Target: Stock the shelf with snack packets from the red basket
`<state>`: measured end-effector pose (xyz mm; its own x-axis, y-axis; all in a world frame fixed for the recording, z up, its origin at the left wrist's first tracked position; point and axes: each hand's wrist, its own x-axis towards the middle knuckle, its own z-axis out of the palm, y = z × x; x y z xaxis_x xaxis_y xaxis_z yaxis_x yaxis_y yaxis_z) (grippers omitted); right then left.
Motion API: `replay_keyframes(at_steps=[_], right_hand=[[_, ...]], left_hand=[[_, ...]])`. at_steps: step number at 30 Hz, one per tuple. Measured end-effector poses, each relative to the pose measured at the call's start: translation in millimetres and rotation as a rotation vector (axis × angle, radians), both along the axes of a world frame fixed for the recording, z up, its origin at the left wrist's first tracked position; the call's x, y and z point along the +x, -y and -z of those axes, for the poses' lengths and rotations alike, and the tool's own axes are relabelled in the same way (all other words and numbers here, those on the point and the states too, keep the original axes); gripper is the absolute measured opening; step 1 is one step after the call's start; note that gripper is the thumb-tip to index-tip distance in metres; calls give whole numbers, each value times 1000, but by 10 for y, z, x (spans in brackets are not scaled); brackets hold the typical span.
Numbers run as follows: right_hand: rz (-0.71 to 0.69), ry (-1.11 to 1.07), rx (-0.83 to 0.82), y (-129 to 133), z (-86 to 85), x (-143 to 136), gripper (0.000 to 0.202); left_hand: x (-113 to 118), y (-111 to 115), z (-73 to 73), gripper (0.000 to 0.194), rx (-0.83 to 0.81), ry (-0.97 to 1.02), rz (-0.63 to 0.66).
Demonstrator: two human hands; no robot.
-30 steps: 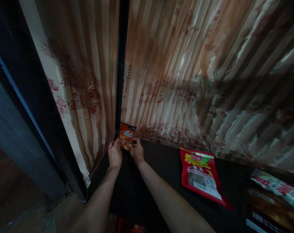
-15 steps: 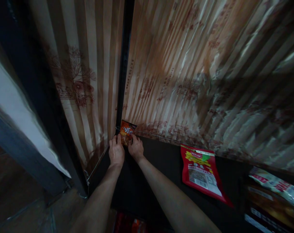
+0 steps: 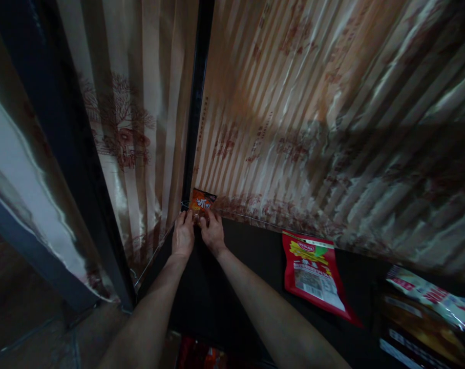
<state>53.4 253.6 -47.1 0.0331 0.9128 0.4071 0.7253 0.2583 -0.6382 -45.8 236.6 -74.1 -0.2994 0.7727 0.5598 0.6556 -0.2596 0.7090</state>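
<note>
An orange snack packet (image 3: 202, 201) with white lettering stands in the back left corner of a black shelf (image 3: 251, 251), against the curtain. My left hand (image 3: 183, 234) grips its left side with bent fingers. From the right, my right hand (image 3: 212, 230) pinches the packet's lower edge, thumb toward the middle. The packet's lower part is partly hidden by my fingers. Further right on the shelf lies a red snack bag (image 3: 313, 274) with a clear window, apart from my hands.
At the right sit a dark brown package (image 3: 420, 328) and a white and red packet (image 3: 436, 297). Striped curtains (image 3: 263, 128) hang behind, with a dark metal post (image 3: 197, 102) at the corner. A thin wire (image 3: 251, 217) runs along the back edge. Red packages (image 3: 202, 353) show below the shelf.
The packet stays in the corner between both hands, which have shifted only slightly. The view has moved a little, so the bags on the right appear further left.
</note>
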Motion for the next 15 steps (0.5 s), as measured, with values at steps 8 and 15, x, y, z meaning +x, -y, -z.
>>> replay_keyframes(at_steps=[8,15], right_hand=[[-33,125,-47,7,26,-32,47],[-50,204,-73,15,10,-49,51]], left_hand=[[-5,-37,3,38,-63,-157,-81],[22,45,-67,40,-152,-328,-174]])
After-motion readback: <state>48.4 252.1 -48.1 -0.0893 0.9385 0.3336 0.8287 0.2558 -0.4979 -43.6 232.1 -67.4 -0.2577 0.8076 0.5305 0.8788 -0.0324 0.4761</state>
